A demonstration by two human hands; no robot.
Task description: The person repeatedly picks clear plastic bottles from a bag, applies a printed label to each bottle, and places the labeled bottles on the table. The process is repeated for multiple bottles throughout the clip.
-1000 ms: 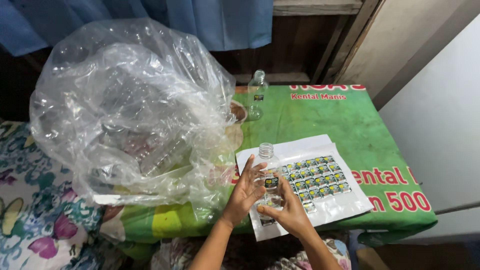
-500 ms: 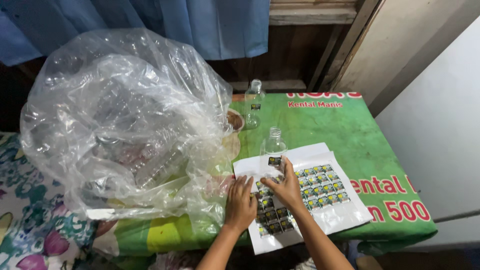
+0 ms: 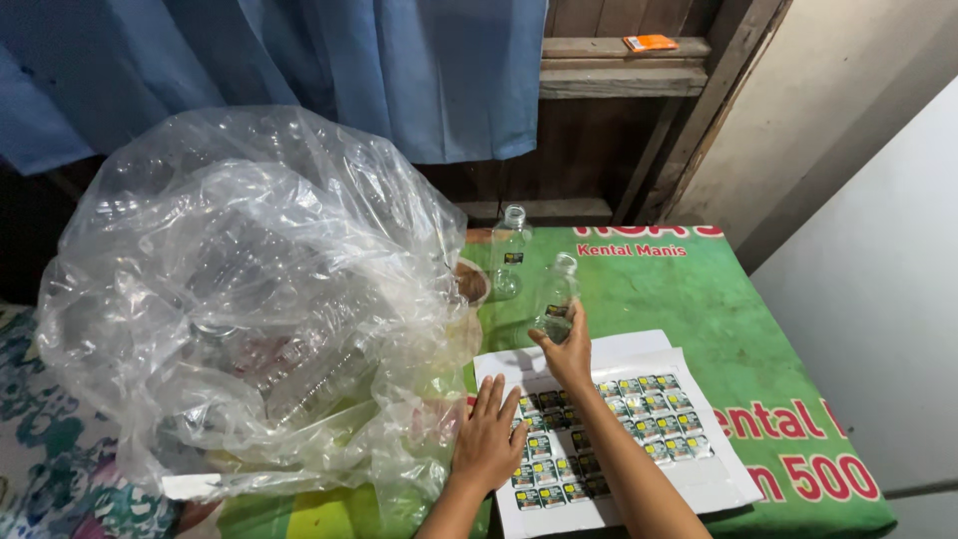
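- Blue curtains [image 3: 399, 70] and a wooden shelf [image 3: 624, 75] back a table under a green printed cloth [image 3: 699, 309].
- Clear plastic bag [image 3: 249, 299], bulging with what look like empty bottles, fills the table's left side and overhangs its near edge.
- White sticker sheet [image 3: 619, 429] with rows of small labels lies at the near edge, right of the bag.
- Left hand [image 3: 489, 439] rests flat, fingers spread, on the sheet's left part, gripping nothing.
- Right hand [image 3: 567, 354] reaches past the sheet's far edge, fingers closed round the base of a small clear bottle [image 3: 557, 299].
- That bottle stands upright, long axis vertical, directly beyond the right hand and well apart from the left.
- Second clear bottle [image 3: 509, 250] stands untouched farther back, near the bag.
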